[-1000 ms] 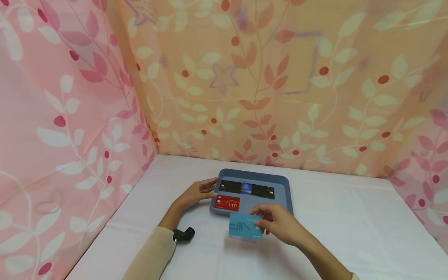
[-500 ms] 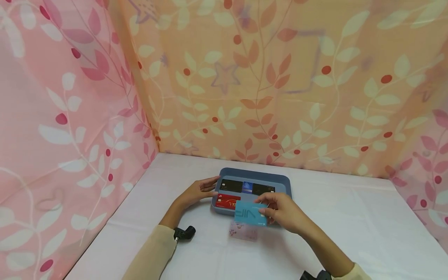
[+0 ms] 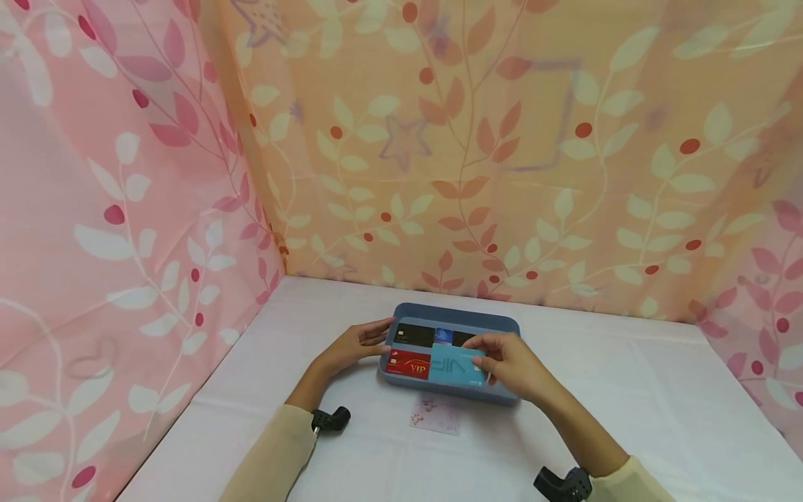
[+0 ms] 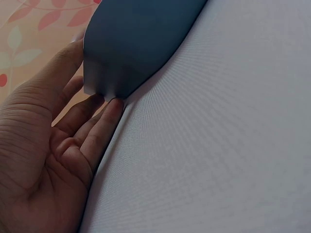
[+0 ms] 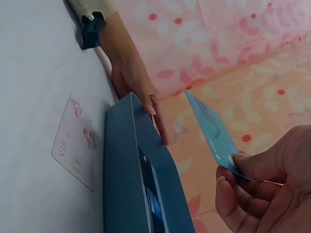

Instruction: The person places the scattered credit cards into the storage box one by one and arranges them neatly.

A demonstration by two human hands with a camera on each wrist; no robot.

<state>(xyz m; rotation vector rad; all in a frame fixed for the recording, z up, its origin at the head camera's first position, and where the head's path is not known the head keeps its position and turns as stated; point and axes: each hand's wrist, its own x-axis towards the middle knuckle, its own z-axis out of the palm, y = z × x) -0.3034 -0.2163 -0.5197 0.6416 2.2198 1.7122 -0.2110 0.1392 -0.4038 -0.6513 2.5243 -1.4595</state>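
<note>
My right hand [image 3: 511, 366] pinches a teal card [image 3: 453, 364] by its right end, between thumb and fingers. In the right wrist view the teal card [image 5: 211, 128] stands tilted above the rim of a blue-grey tray [image 5: 124, 160]. From the head, it overlaps the tray's near half, beside a red VIP card [image 3: 408, 363] lying inside. My left hand [image 3: 354, 347] rests against the tray's left end. Its fingertips touch the outer wall in the left wrist view, with the thumb up by the rim.
A black VIP card [image 3: 414, 335] and a small blue card face [image 3: 442, 337] lie along the tray's back row; another black card is partly hidden by my right hand. A pale pink VIP card [image 3: 434, 414] lies on the white tabletop [image 3: 627, 390] before the tray.
My right hand has carried the teal card up and rightward from over the tabletop to over the tray, uncovering the pink card. My left hand has stayed at the tray.
</note>
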